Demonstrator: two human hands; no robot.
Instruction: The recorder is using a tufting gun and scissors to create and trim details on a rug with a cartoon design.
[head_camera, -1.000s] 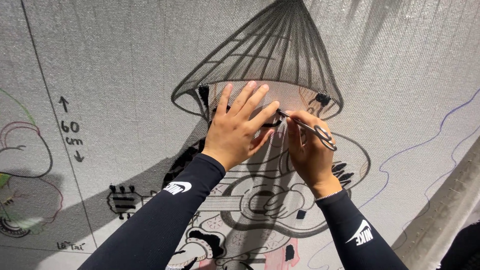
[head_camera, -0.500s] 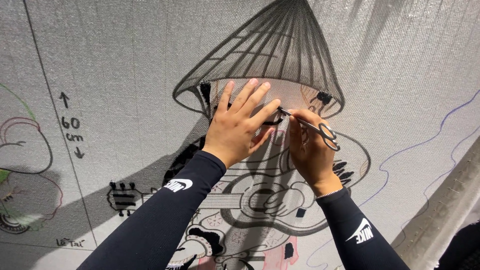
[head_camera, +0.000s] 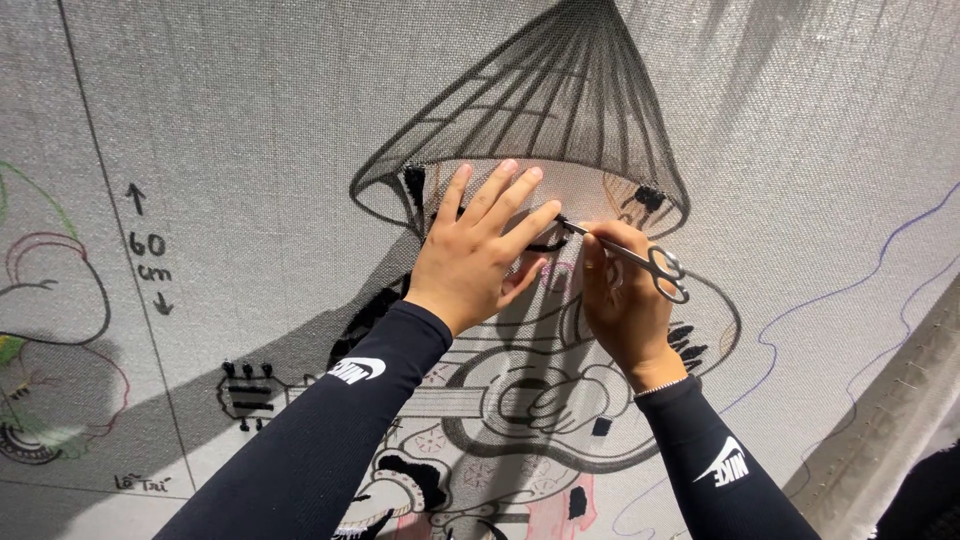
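- Left hand (head_camera: 480, 255): flat and open on the stretched grey mesh cloth (head_camera: 250, 110), fingers spread and pointing up toward the drawn cone hat (head_camera: 560, 110), palm pressing the weave, nothing gripped.
- Right hand (head_camera: 625, 300): curled closed around small metal scissors (head_camera: 630, 255), fingers folded over the shanks, back of the hand toward the camera.
- Scissors: thin and silvery, two ring handles sticking out to the right of the right hand's knuckles, blade tips pointing left and reaching the cloth just beside the left hand's index finger (blades apart or together: cannot tell, too small).
- Both hands close together, thumbs near each other, low on the hat's brim line.
- Both arms in dark, smooth long sleeves (head_camera: 330, 440) with a small white mark on each.
- Cloth: coarse, open-weave, pale grey, taut, faint grid texture throughout.
- Drawing on the cloth: black outlines of a figure under the hat, a guitar shape (head_camera: 500, 400) below both wrists, some patches filled with dense black tufts, a little pink low down.
- Left of the left arm: a straight dark ruled line (head_camera: 120, 230) and handwritten marks with arrows.
- Right of the right hand: a thin blue wavy line (head_camera: 850, 290), then a pale wooden frame edge (head_camera: 890, 420) running diagonally.
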